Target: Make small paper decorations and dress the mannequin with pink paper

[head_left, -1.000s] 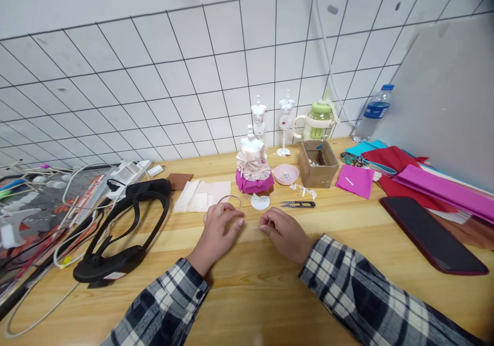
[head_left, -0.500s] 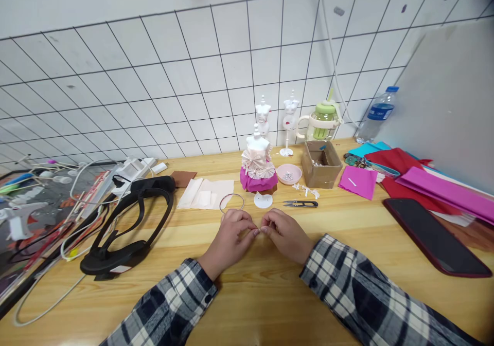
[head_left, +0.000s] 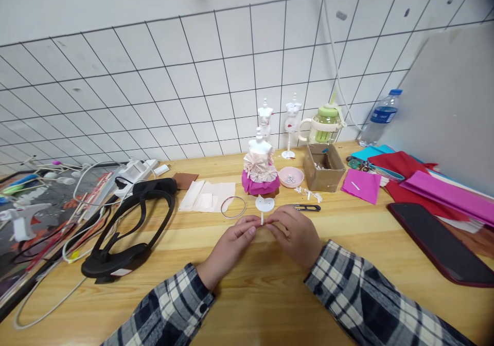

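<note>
Fingertips of my left hand point(head_left: 234, 243) and my right hand point(head_left: 296, 235) meet in a pinch, both closed around a small narrow white strip point(head_left: 262, 218) that stands up between them. Just beyond it is a white cat-head-shaped stand base point(head_left: 265, 204). Behind that stands a miniature white dress form in a dress with a pleated pale-pink top point(head_left: 258, 167) and a magenta skirt point(head_left: 260, 184). To the left of the base lies a thin metal hoop point(head_left: 233, 207). Thread snips point(head_left: 306, 207) lie beyond my right hand, partly covered by it.
Two bare dress forms stand behind, near a pink dish point(head_left: 291, 177), a cardboard box point(head_left: 324, 168) and a green-lidded cup point(head_left: 327, 124). Pale fabric point(head_left: 208, 196) and a black headset point(head_left: 129, 233) lie left. Right are a phone point(head_left: 440, 240), coloured fabrics and a water bottle point(head_left: 381, 119).
The white strip now shows upright between my fingertips, where it was hidden before. My right fingers have lifted slightly, and the whole view has shifted a little.
</note>
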Available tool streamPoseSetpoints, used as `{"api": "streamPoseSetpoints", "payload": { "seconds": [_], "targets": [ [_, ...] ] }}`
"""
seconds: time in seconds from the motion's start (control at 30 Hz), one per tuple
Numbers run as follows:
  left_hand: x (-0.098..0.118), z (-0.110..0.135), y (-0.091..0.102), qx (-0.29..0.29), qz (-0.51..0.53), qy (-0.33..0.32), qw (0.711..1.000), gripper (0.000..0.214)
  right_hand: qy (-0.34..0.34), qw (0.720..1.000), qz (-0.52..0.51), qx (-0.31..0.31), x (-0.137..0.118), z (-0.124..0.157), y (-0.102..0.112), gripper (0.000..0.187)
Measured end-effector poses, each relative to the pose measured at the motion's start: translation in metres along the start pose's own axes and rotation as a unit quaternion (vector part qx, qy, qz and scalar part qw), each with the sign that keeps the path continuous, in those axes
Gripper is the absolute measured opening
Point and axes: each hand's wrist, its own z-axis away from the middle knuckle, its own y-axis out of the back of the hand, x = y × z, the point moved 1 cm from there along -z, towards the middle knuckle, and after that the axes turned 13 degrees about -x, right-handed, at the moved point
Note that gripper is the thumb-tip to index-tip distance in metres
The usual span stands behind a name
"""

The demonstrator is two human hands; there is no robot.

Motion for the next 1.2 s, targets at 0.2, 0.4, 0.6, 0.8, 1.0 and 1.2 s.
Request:
{"api": "streamPoseSetpoints", "payload": {
  "seconds": [0.2, 0.4, 0.6, 0.8, 1.0, 1.2],
  "targets": [
    [-0.004, 0.005, -0.005, -0.004, 0.209, 0.001, 0.978, 0.037, 0.032, 0.997, 0.074, -0.005, -0.004, 0.002, -0.004, 0.018],
    [-0.006, 0.006, -0.006, -0.016, 0.195, 0.004, 0.981, 0.035, 0.023, 0.993, 0.116, -0.015, -0.003, 0.003, -0.003, 0.023],
    [-0.007, 0.007, -0.003, -0.034, 0.083, 0.018, 0.996, 0.035, 0.006, 0.994, 0.101, -0.033, -0.003, 0.003, -0.004, 0.023],
    [0.004, 0.006, -0.002, -0.061, -0.003, 0.011, 0.998, 0.038, -0.026, 0.998, 0.054, -0.031, -0.002, 0.001, -0.004, 0.018],
    [0.004, 0.004, -0.003, -0.042, -0.142, -0.012, 0.989, 0.035, -0.048, 0.998, -0.008, -0.045, -0.002, 0.0, -0.003, 0.01],
    [0.001, 0.001, -0.001, 0.038, -0.275, -0.054, 0.959, 0.016, -0.15, 0.966, -0.199, -0.066, -0.007, 0.0, -0.016, 0.009]
  ]
}}
